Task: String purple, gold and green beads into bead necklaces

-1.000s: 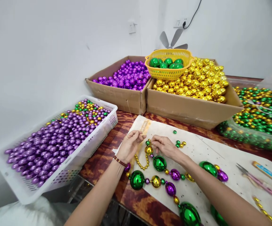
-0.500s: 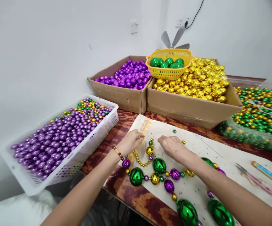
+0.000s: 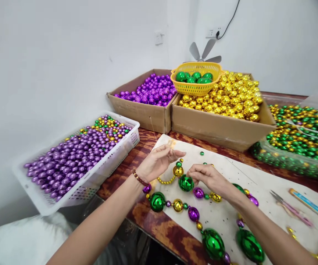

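Note:
My left hand (image 3: 163, 160) is above the paper's left part, thumb and fingertips pinched on something too fine to make out. Beside it, my right hand (image 3: 207, 176) has its fingers closed next to a large green bead (image 3: 186, 183); what they hold is hidden. A gold bead (image 3: 178, 171) and small green and gold beads stand in a row between the hands. Below them lies a strand of purple, gold and green beads, with another large green bead (image 3: 157, 201) near my left wrist and a bigger one (image 3: 213, 243) at the front.
A white basket (image 3: 92, 176) of purple beads stands left. Behind are cardboard boxes of purple and gold beads, and a yellow basket (image 3: 196, 89) of green ones. Scissors (image 3: 291, 209) and a blue-orange knife (image 3: 307, 202) lie right, near a clear bag of mixed beads (image 3: 302, 134).
My left hand has moved right and turned, its fingers now more spread. My right hand has come slightly lower, beside the green bead. The view has shifted slightly.

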The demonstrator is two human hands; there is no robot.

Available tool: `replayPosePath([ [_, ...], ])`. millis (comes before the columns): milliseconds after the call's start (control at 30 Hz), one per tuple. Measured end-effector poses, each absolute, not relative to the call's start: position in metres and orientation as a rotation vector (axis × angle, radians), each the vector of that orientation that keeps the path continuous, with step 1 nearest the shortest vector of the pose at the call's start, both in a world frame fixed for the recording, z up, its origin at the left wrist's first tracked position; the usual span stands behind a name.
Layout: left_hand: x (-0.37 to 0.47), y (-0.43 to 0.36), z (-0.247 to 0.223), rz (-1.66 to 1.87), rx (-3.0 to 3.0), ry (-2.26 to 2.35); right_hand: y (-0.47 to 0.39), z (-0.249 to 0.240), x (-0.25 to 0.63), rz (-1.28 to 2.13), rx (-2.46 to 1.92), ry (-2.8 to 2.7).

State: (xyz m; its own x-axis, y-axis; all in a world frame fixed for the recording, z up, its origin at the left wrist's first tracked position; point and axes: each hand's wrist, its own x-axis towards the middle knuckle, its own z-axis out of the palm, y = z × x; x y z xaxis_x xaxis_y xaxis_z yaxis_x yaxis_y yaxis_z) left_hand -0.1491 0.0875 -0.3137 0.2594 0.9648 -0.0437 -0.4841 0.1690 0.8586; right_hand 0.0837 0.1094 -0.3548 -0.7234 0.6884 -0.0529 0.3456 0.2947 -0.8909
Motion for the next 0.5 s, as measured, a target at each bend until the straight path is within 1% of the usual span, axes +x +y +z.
replayPosePath([
  [67,-0.138,0.088,-0.309,1.192,0.790,0.664,0.103,-0.348,0.087,1.555,-0.872,-2.027],
  [133,-0.130,0.089,-0.302,1.170,0.793,0.676,0.100,-0.335,0.091,1.617,-0.767,-1.812],
  [300,-0.112,0.092,-0.265,1.155,0.873,0.638,0.100,-0.285,0.084,1.381,-0.463,-1.576],
  [500,-0.103,0.084,-0.189,1.171,1.024,0.625,0.100,-0.216,0.063,1.364,-0.166,-1.514],
])
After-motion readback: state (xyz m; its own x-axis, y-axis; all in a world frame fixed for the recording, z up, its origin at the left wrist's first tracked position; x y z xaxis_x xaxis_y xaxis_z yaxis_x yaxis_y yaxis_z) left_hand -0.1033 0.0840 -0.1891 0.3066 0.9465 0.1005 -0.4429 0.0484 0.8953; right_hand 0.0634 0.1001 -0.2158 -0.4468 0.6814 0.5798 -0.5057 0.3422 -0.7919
